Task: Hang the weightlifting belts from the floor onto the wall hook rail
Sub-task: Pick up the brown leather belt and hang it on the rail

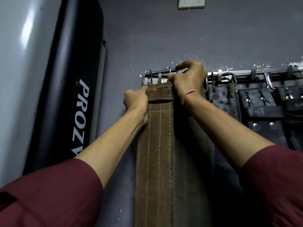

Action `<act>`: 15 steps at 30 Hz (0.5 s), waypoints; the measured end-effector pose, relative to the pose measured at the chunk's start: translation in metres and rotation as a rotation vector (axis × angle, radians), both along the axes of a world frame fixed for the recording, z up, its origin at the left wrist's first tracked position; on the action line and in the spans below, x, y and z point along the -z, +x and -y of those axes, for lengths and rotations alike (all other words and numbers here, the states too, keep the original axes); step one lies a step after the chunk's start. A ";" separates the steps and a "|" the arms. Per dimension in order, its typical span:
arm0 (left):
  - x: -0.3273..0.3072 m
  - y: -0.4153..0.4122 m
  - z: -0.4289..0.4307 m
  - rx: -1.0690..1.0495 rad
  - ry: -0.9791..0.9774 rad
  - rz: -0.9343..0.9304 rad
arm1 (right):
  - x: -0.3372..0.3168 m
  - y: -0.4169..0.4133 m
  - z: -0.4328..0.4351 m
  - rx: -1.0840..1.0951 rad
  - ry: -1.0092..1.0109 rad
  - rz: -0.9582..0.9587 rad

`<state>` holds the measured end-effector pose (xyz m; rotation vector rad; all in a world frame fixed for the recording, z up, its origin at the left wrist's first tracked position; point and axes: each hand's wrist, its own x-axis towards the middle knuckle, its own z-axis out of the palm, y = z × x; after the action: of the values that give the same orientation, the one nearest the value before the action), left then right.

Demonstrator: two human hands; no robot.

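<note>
A wide brown leather belt (155, 145) with pale stitching hangs down the wall from just under the metal hook rail (242, 76). My left hand (136, 100) grips the belt's upper left edge. At the belt's top end my right hand (188, 79) pinches the buckle up against a hook on the rail; the buckle itself is hidden under my fingers. Whether the buckle sits over the hook I cannot tell. Several dark belts (262, 108) hang from hooks further right on the rail.
A large grey and black cover (65, 79) with white lettering stands close on the left of the belt. A wall socket (191, 3) sits high on the purple wall. Bare hooks (159, 77) show at the rail's left end.
</note>
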<state>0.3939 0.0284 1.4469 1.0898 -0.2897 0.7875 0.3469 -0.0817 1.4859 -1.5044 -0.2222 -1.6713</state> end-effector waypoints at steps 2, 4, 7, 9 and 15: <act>0.003 0.001 0.000 0.015 -0.010 0.003 | 0.001 -0.002 0.002 0.020 -0.016 -0.014; 0.008 0.000 0.000 0.016 -0.006 -0.006 | 0.004 -0.004 0.003 0.061 -0.040 -0.028; 0.015 0.003 0.000 0.011 0.007 -0.008 | 0.011 -0.007 0.002 0.120 -0.092 -0.034; 0.019 0.005 0.001 -0.006 0.051 0.009 | 0.019 -0.007 0.000 0.165 -0.151 -0.009; 0.045 -0.003 0.006 -0.188 0.227 0.110 | 0.052 -0.002 0.002 0.116 -0.224 0.012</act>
<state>0.3905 0.0220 1.4020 1.3021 -0.3797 1.0022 0.3446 -0.0840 1.4342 -1.7005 -0.3438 -1.7949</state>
